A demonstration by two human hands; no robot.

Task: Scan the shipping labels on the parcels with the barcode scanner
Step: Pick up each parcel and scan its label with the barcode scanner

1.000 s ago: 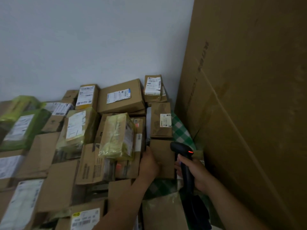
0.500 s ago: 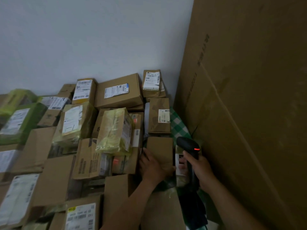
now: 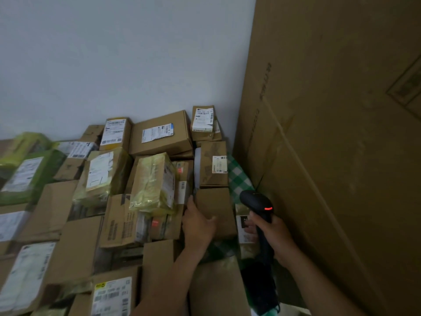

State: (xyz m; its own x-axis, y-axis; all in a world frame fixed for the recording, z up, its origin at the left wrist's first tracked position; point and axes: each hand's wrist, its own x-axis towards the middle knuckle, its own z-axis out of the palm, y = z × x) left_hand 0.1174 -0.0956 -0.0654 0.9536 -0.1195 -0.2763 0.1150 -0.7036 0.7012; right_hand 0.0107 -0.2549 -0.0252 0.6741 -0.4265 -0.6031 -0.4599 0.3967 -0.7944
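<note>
My right hand [image 3: 274, 236] grips the handle of a black barcode scanner [image 3: 256, 200] with a red light on its head, at the right of the pile. My left hand [image 3: 197, 224] holds a plain brown cardboard parcel [image 3: 215, 206], fingers along its left side and thumb on its top face. No label shows on that parcel's top. A small parcel with a white label [image 3: 244, 226] lies just right of it, under the scanner. Above it stands a box with a small white label [image 3: 219, 164].
Many cardboard parcels fill the left and middle, several wrapped in yellow plastic [image 3: 155, 183] or green plastic [image 3: 27, 172]. A very large cardboard box [image 3: 341, 144] walls off the right. A white wall [image 3: 114, 53] is behind. Green checked cloth [image 3: 239, 176] shows between them.
My left hand has shifted on the plain parcel, thumb now across its top. The scanner has moved right and slightly down from the parcel's edge. The view has tilted a little.
</note>
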